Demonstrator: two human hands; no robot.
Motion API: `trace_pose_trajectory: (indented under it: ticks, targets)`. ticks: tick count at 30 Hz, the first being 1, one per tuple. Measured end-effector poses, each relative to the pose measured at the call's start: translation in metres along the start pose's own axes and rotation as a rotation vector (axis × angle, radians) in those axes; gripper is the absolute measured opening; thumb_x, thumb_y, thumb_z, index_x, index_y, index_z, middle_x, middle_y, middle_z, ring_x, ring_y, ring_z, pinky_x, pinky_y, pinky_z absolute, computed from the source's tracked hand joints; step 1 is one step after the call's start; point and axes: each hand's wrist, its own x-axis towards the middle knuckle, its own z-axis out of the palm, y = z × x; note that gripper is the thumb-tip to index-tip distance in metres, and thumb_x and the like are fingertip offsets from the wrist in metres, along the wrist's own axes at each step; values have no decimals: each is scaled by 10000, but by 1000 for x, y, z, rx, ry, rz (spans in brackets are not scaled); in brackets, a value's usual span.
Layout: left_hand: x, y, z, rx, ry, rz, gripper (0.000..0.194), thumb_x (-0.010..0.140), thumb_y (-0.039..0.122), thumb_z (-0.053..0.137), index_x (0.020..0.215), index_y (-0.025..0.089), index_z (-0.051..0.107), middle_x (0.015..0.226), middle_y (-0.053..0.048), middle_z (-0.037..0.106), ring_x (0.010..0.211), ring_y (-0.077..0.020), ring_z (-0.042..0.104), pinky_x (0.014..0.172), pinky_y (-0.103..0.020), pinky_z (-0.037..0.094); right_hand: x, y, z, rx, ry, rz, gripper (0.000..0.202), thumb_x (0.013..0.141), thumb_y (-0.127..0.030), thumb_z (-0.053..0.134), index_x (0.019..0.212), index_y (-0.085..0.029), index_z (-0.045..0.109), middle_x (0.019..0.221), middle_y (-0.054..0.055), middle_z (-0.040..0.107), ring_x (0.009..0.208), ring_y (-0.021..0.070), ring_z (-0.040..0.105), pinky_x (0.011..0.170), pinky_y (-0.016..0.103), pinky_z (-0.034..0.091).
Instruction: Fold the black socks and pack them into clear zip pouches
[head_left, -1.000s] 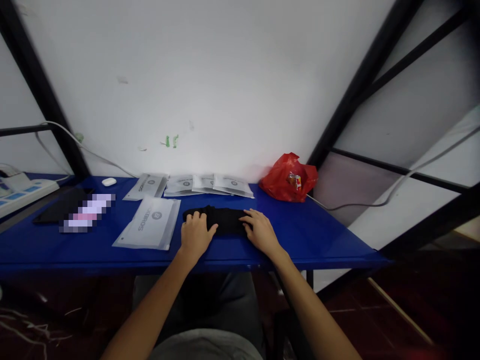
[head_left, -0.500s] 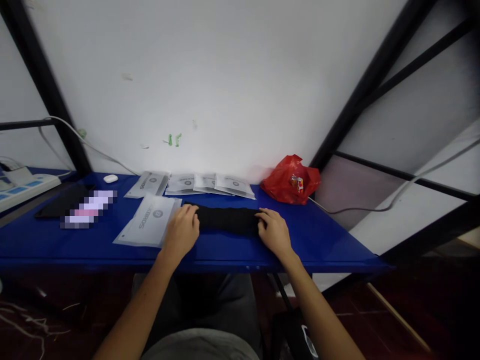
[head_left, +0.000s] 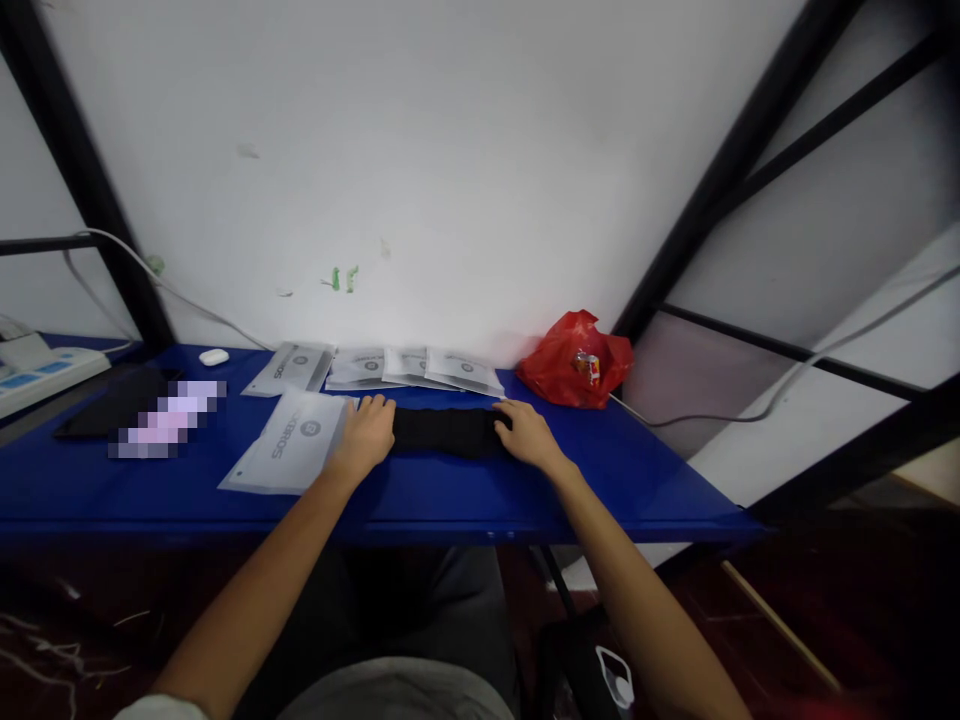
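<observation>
A black folded cloth (head_left: pixel 442 431) lies as a narrow strip near the front of the blue table. My left hand (head_left: pixel 366 436) grips its left end, fingers over the top and partly hiding it. At the opposite end, my right hand (head_left: pixel 529 436) has its fingers and thumb curled round the cloth's edge. A frosted plastic pouch (head_left: pixel 289 445) with a printed logo lies flat just left of my left hand, which overlaps its right side.
Several similar pouches (head_left: pixel 465 368) lie along the wall. A red plastic bag (head_left: pixel 577 360) stands at the back right. On the left are a white earphone case (head_left: pixel 214 357), a blurred-screen phone (head_left: pixel 169 420), a black tablet-like slab (head_left: pixel 105 405) and a power strip (head_left: pixel 52 375).
My right hand has moved inward toward my left hand, and the visible stretch of black cloth between them is shorter. The whole view has shifted slightly.
</observation>
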Motion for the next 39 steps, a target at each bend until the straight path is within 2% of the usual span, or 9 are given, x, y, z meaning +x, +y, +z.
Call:
trace_pose_trajectory:
  ticks: [3,8,13,19,24,27,29,35,39]
  targets:
    - [14,-4,-2,21,-113,0,257,815,120,465,1031,171,596,1123,-128,604,1081,-275,516,945,-447,343,12,7,-4,-32,-97,11,302,810,-224,531,1084,-174,651,1205,124,616,1132,274,546,942,384,421]
    - [26,-10,-3,10,-179,22,201,816,163,489,951,167,638,1127,-147,611,1137,-300,490,953,-459,342,21,13,-4,-27,-173,6,151,737,-163,583,830,-205,694,921,57,713,880,216,643,765,284,469]
    - [34,-17,-8,-18,-220,22,201,832,229,509,962,183,654,1133,-143,630,1158,-307,488,945,-466,361,25,17,-6,-10,-211,-15,223,707,-188,636,922,-217,690,990,42,704,888,188,638,749,239,458]
    - [39,-24,-11,-67,-249,34,153,801,251,561,897,188,662,1033,-115,676,1133,-306,512,906,-431,397,26,14,-10,-7,-245,-29,144,700,-130,587,742,-213,697,860,21,718,841,172,642,736,215,442]
    - [45,-32,-8,-114,-289,19,316,857,367,487,1069,172,617,1155,-126,635,1049,-266,580,848,-360,430,26,12,-13,-24,-273,-16,173,714,-154,595,839,-209,701,981,42,704,946,202,625,798,239,438]
    - [47,-34,-7,-123,-332,23,265,840,373,510,922,176,668,1031,-104,684,966,-252,614,783,-321,441,29,13,-15,-31,-321,-9,316,724,-202,619,1037,-203,664,1108,61,667,996,210,609,789,239,448]
    - [48,-33,-7,-126,-352,30,213,812,354,549,848,187,676,937,-82,701,907,-235,627,741,-300,439,33,13,-17,-34,-367,0,348,716,-205,629,1062,-203,655,1095,57,672,943,199,625,730,227,459]
    - [47,-34,-8,-168,-334,105,127,771,271,587,827,180,657,851,-44,692,814,-189,625,668,-257,430,40,7,-21,-68,-430,18,185,653,-177,660,835,-196,691,785,30,696,665,169,621,565,233,424]
    - [45,-33,-15,-191,-253,121,114,789,234,560,866,182,626,937,-53,675,867,-197,610,708,-268,432,35,2,-28,-93,-321,-15,166,658,-137,629,810,-192,668,853,55,690,775,206,625,663,270,442]
